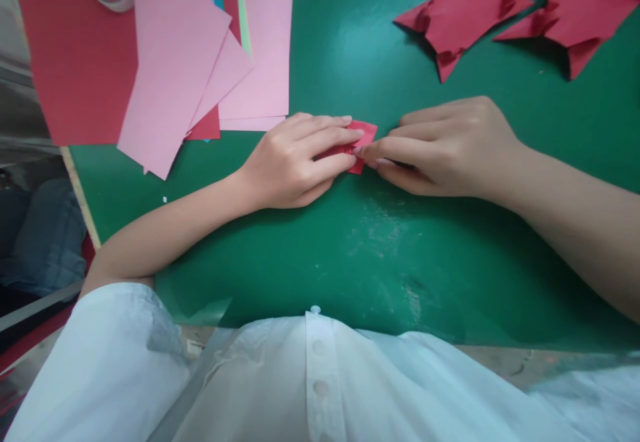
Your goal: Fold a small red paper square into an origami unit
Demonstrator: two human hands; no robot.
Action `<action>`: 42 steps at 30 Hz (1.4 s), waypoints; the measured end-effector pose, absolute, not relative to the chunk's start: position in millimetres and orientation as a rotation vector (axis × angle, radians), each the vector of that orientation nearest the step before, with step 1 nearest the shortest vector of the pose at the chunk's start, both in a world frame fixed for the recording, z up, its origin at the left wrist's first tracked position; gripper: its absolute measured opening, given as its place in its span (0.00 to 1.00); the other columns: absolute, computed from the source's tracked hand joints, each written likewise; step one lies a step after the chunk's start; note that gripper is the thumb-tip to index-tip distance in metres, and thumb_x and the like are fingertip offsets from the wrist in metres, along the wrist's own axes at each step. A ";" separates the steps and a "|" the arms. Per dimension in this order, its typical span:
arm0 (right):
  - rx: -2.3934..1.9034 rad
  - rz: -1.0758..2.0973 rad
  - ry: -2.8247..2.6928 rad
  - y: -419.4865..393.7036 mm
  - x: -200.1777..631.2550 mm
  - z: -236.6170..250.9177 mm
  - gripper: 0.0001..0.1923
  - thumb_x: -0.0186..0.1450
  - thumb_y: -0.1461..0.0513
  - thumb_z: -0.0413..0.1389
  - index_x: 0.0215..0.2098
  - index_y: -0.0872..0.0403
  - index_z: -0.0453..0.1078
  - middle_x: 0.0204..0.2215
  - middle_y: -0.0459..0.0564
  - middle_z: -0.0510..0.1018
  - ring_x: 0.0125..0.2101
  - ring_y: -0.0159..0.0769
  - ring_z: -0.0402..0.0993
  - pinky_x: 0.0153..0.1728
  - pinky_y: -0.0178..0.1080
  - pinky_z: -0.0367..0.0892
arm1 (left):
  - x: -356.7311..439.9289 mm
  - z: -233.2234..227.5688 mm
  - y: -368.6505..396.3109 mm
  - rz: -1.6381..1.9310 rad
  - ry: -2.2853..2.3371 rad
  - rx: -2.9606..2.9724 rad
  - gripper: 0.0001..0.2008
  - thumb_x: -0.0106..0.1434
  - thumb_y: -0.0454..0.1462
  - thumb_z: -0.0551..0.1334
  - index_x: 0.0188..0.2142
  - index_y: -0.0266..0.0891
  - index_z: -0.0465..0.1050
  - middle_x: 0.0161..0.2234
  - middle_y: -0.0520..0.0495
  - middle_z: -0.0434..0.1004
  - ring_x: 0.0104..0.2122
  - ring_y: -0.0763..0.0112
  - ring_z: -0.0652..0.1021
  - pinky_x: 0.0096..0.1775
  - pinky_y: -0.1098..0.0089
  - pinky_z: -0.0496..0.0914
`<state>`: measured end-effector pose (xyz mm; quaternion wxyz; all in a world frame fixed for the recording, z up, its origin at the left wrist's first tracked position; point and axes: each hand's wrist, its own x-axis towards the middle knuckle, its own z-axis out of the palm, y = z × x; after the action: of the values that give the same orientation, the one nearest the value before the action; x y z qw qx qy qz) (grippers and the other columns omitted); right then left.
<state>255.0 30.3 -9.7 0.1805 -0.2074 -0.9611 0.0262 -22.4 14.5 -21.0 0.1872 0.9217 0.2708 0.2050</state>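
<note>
A small piece of folded red paper (367, 131) lies on the green table (280, 255), partly covered by my fingers. My left hand (300, 159) rests flat over its left part, with the fingers stretched out and pressing it down. From the right, my right hand (445, 149) pinches the paper's near right side between thumb and forefinger; its other fingers are curled in. The exact fold under the fingertips is hidden.
Pink paper sheets (173, 49) and a red sheet (75, 62) overlap at the far left, with a roll of tape (120, 5) on top. Folded red paper shapes (463, 15) lie at the far right. A person's jeans-clad leg (47, 235) shows beyond the table's left edge.
</note>
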 end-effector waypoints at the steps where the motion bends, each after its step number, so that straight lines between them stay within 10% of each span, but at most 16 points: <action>1: -0.554 0.029 -2.685 30.3 254.9 -10.1 0.12 0.79 0.59 0.50 0.50 0.50 0.75 0.31 0.41 0.83 0.30 0.31 0.75 0.28 0.37 0.57 | -22.8 -21.0 14.6 0.576 0.760 2.593 0.20 0.79 0.45 0.48 0.60 0.54 0.76 0.63 0.51 0.80 0.64 0.53 0.81 0.58 0.44 0.80; 21: -0.825 0.322 -2.831 27.8 254.7 -7.4 0.25 0.82 0.52 0.39 0.50 0.46 0.79 0.32 0.46 0.82 0.34 0.34 0.75 0.32 0.40 0.57 | -20.7 -25.7 13.3 0.535 0.774 2.557 0.21 0.79 0.46 0.46 0.59 0.54 0.75 0.64 0.52 0.78 0.66 0.52 0.78 0.61 0.41 0.78; 42: -0.594 -0.030 -2.718 26.4 257.0 -9.7 0.15 0.80 0.59 0.48 0.41 0.51 0.76 0.28 0.41 0.80 0.30 0.29 0.74 0.28 0.37 0.56 | -16.3 -17.4 14.8 0.502 0.794 2.578 0.21 0.80 0.46 0.46 0.51 0.50 0.78 0.57 0.51 0.83 0.62 0.52 0.81 0.54 0.41 0.80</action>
<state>257.0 26.4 -9.7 0.1785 -0.2101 -0.9612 -0.0106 -16.3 14.8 -17.4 0.1974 0.9211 0.2836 0.1792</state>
